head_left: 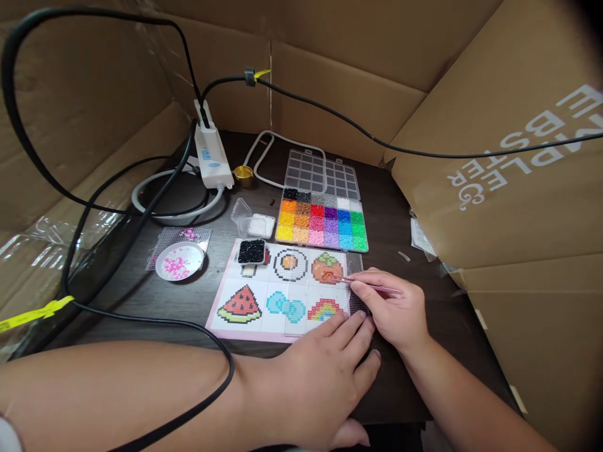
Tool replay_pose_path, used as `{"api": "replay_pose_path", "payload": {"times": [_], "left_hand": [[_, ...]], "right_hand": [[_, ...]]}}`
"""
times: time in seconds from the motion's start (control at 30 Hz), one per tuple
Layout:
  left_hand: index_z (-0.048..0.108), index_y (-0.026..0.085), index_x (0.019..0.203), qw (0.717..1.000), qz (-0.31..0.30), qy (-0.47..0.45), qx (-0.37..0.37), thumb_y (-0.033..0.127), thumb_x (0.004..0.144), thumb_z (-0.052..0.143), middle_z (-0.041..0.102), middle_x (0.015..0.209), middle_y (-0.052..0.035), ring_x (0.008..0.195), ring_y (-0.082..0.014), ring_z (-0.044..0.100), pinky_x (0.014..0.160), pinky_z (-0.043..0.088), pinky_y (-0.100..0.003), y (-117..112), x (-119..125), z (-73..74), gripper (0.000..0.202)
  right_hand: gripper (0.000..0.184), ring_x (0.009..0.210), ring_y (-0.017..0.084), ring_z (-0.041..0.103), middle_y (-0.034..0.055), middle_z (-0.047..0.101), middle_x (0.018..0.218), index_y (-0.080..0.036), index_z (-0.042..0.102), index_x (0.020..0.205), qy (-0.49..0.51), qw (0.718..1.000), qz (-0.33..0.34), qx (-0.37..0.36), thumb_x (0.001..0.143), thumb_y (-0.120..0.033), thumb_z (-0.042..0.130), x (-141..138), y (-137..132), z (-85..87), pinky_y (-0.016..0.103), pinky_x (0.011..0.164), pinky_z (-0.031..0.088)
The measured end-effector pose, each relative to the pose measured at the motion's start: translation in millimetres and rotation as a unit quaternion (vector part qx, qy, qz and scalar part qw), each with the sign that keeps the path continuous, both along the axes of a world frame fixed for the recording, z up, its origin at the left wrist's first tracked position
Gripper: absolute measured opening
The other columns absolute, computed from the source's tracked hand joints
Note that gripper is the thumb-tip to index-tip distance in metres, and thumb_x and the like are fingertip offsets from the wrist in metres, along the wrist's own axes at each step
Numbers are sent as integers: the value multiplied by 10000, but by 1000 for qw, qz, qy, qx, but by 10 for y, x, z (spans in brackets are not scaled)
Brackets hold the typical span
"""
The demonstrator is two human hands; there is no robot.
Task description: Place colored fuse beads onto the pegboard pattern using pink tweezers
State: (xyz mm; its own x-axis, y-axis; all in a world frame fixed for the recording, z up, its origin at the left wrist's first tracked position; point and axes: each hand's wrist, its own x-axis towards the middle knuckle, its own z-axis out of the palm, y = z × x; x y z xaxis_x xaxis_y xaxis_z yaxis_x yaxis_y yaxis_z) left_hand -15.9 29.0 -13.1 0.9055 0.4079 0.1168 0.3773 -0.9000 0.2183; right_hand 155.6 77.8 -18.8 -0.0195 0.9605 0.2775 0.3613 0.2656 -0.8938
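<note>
My right hand (398, 307) pinches a pair of pink tweezers (381, 289). Their tips meet the orange fruit picture (326, 269) at the upper right of the pattern sheet (257, 336). Flat on the sheet's lower right corner lies my left hand (332, 364), fingers stretched out beside the rainbow picture (325, 309). A clear pegboard (357, 276) covers the sheet's right part. Watermelon, egg and teal pictures also show on the sheet. Whether the tweezer tips hold a bead is too small to tell.
Behind the sheet stands an open bead box (321, 220) with many colours. A tray of black beads (252, 252) covers one picture. Left are a white dish of pink beads (179, 261), a power strip (213, 154) and a black cable (221, 358) crossing my left arm. Cardboard walls (348, 75) surround the table.
</note>
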Motion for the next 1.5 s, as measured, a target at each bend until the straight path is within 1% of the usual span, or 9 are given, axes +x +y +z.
{"api": "replay_pose_path", "payload": {"times": [0.2,0.37,0.6,1.0,1.13,1.3,1.5], "left_hand": [[466,82,1411,1000,-3,6,0,682,891,413,372,1502,-260,1425,-397,303,1135,225,-486,-7,-1,16,796],[463,81,1412,1000,-2,7,0,683,893,410,373,1499,-263,1427,-398,296,1138,219,-486,2,-3,30,797],[463,72,1408,1000,0,-4,5,689,889,409,391,1490,-259,1420,-394,308,1139,219,-486,-2,-7,10,808],[476,69,1398,1000,2,-9,4,684,886,423,394,1489,-259,1421,-394,309,1139,221,-488,-15,-10,0,802],[476,73,1400,1000,3,-10,7,688,883,425,388,1493,-258,1423,-396,303,1144,208,-485,-11,-7,-8,805],[477,78,1400,1000,7,-14,5,691,879,429,375,1506,-252,1427,-385,302,1140,216,-480,-11,-6,-16,806],[469,70,1401,1000,3,-13,9,683,884,428,362,1506,-267,1421,-395,309,1136,226,-486,-8,-8,-14,803]], "right_hand": [[128,757,167,700,25,753,809,-245,782,815,3,1000,-6,4,825,-164,683,14,-10,1,261,655,573],[128,780,175,702,36,757,823,-232,783,825,1,1000,12,16,817,-147,687,24,-6,-11,276,682,577],[114,766,186,709,43,761,815,-227,785,810,-12,1000,7,7,816,-167,687,18,-5,4,289,673,585],[113,729,166,710,22,759,796,-242,787,800,-11,1000,-1,-4,807,-175,696,6,0,8,249,630,581],[103,734,171,713,27,759,804,-238,785,798,-4,1000,-3,-11,809,-184,699,16,-8,5,253,625,583],[90,774,190,724,39,764,836,-236,786,818,6,1000,-22,-14,820,-217,699,14,3,-8,277,662,596],[77,751,189,731,41,768,832,-228,786,805,4,999,-44,-13,808,-228,708,2,13,-19,273,654,608]]}}
